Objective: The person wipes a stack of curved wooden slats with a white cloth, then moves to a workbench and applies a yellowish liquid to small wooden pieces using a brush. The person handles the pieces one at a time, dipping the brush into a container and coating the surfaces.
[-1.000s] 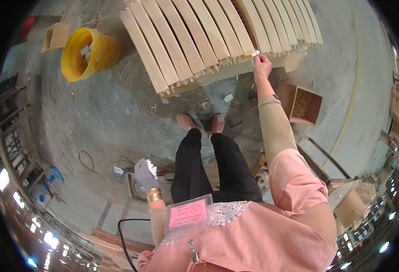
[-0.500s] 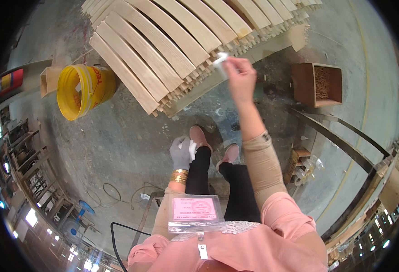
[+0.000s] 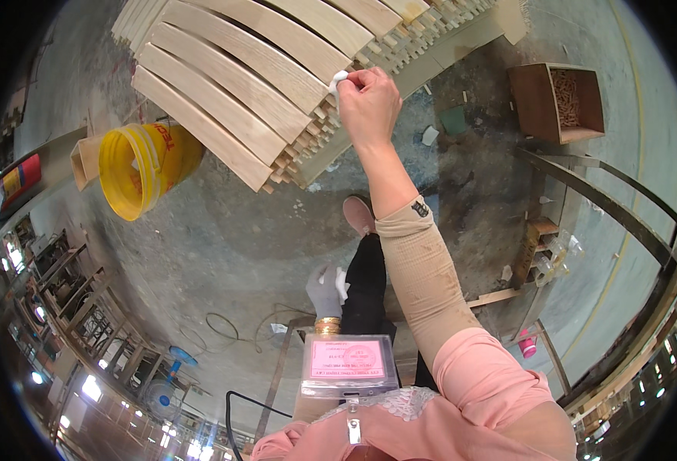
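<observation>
My right hand (image 3: pixel 369 98) is stretched out in front of me, closed on a small white wad (image 3: pixel 338 79) that it presses to the end of a curved wooden slat. The slats (image 3: pixel 254 73) lie stacked in a long row on the concrete floor. My left hand (image 3: pixel 325 290), in a grey glove with a gold bangle at the wrist, hangs low by my thigh and grips something white that I cannot make out. My legs in black trousers and one pink shoe (image 3: pixel 359 215) show below.
A yellow bucket (image 3: pixel 140 169) stands left of the slat stack. An open wooden box (image 3: pixel 557 100) of small wooden pieces sits at the right. A metal frame (image 3: pixel 607 200) runs along the right side. Shelving fills the lower left. Cables lie on the floor.
My right hand with the white wad has shifted along the slat ends from the right toward the left of the stack. My left hand stayed low by my leg.
</observation>
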Available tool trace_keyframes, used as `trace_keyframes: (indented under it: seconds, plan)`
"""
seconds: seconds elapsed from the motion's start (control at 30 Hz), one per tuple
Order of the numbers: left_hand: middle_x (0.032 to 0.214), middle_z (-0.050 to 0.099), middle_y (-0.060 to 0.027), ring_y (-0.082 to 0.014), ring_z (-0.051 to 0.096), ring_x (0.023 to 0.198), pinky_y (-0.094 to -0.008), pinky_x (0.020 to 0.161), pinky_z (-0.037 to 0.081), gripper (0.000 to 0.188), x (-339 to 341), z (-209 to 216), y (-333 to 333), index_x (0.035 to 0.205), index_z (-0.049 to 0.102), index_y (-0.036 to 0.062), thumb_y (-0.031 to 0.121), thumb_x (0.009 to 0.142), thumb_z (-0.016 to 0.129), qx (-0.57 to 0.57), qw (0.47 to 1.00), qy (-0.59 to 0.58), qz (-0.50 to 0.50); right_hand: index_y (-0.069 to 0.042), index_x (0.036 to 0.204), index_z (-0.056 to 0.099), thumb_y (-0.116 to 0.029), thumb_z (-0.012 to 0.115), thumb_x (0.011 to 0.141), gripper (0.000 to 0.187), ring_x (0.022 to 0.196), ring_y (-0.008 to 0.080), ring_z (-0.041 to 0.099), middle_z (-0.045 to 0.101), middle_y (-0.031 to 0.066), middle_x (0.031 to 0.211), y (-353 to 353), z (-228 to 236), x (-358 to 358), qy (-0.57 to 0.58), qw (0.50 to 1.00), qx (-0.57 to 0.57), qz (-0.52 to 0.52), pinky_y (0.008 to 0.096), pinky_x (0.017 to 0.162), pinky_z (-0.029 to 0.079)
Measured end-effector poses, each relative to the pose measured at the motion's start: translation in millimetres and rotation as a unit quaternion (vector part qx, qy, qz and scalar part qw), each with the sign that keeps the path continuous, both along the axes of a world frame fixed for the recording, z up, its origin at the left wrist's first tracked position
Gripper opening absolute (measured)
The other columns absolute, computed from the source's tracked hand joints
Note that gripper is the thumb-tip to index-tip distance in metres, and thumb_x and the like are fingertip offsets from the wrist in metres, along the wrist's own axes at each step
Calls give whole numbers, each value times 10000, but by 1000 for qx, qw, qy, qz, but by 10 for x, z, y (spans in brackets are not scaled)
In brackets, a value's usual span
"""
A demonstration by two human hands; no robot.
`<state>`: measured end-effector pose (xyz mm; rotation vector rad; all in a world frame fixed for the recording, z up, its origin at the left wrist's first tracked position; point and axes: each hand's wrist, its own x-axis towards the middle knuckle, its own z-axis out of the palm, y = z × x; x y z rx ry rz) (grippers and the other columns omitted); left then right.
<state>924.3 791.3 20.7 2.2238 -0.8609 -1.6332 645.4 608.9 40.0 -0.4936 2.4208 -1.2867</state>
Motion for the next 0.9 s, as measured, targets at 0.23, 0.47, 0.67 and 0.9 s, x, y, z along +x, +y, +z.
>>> trace_keyframes:
  seconds: [0.23,0.47,0.67,0.9]
  plan:
    - [840,612,-95,-154,593,659,-266,504,487,255,-171,14,-451,998,567,-6,185,833,606,-36,998,5,47,-17,860,664,-165,592,795,177,738,318,632,650,155,800,109,-53,-14,82,991,-87,51,373,681,491]
    - [898,607,-82,-155,595,741,-254,621,492,195,-736,377,-1262,986,587,8,142,850,624,-396,901,59,-166,18,795,660,-124,605,716,172,588,204,642,649,137,655,688,-77,-60,-106,985,-139,7,293,587,496]
    - [1053,581,-160,-284,577,974,-355,856,463,352,-1785,863,-2639,1108,584,14,111,775,640,-617,623,-100,-470,27,713,659,-149,662,672,181,582,170,634,656,116,637,620,46,62,-197,958,-143,-150,300,571,491]
    - [1402,381,-173,-352,512,1153,-389,910,462,457,-2398,575,-3156,1297,504,281,261,842,550,-469,548,-204,-662,13,654,629,-132,675,655,152,555,149,601,628,87,624,417,-116,-1,-425,834,-220,-274,281,518,479]
